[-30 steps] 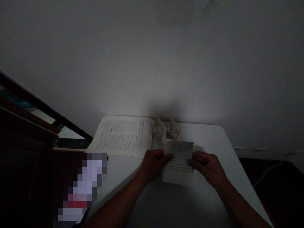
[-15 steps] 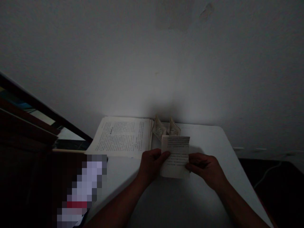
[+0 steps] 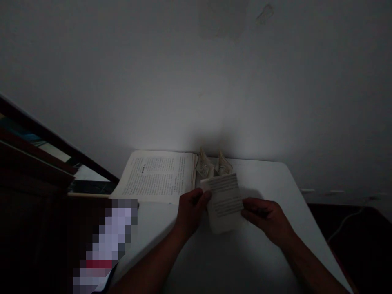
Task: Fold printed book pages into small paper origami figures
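A folded sheet of printed paper (image 3: 225,200) is held above the white table (image 3: 269,179), tilted a little to the left. My left hand (image 3: 191,210) pinches its left edge near the top. My right hand (image 3: 266,218) grips its right edge lower down. Both hands are closed on the sheet. Just behind the paper stand two small folded paper figures (image 3: 214,165), pointed at the top.
An open book (image 3: 159,174) lies flat at the table's back left, against the grey wall. Dark wooden furniture (image 3: 36,163) fills the left side. A pixelated patch (image 3: 105,245) covers something at the lower left. Dark floor lies to the right of the table.
The sheet has been folded shorter and turned slightly counter-clockwise. My left hand has shifted up along its left edge; my right hand has stayed about where it was.
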### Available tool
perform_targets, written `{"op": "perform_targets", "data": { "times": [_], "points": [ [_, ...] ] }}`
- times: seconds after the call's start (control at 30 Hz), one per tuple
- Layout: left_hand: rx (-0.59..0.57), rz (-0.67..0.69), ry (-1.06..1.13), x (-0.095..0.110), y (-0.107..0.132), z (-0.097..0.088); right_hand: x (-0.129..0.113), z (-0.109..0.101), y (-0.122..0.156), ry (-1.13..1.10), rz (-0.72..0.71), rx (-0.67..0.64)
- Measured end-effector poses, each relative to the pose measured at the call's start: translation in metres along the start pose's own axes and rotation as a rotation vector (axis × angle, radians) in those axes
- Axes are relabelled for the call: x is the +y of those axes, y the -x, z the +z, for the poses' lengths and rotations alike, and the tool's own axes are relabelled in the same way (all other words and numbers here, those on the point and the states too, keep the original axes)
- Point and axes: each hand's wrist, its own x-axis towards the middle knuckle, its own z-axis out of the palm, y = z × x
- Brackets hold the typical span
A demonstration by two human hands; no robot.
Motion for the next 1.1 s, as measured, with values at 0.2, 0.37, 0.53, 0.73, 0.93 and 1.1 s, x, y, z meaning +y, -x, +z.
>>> {"op": "perform_targets", "data": {
  "times": [0.2, 0.37, 0.53, 0.73, 0.93, 1.1],
  "points": [
    [-0.086, -0.015, 0.258, 0.001, -0.005, -0.008, 0.003, -0.009, -0.002, 0.089, -0.109, 0.07],
    [-0.233, -0.013, 0.258, -0.003, -0.005, -0.008, 0.017, -0.015, -0.004, -0.018, -0.071, 0.094],
    [-0.34, 0.013, 0.29, -0.001, -0.001, -0.009, 0.017, -0.014, -0.004, -0.086, -0.001, 0.102],
    [-0.434, 0.173, -0.023, 0.005, 0.0, -0.006, 0.01, -0.012, -0.003, -0.17, 0.129, 0.049],
    [-0.289, 0.278, -0.235, 0.008, -0.002, -0.008, 0.008, -0.013, -0.002, -0.3, 0.077, 0.101],
    [-0.108, 0.228, -0.398, 0.006, -0.001, -0.01, 0.007, -0.008, -0.003, -0.259, -0.068, 0.109]
  ]
}}
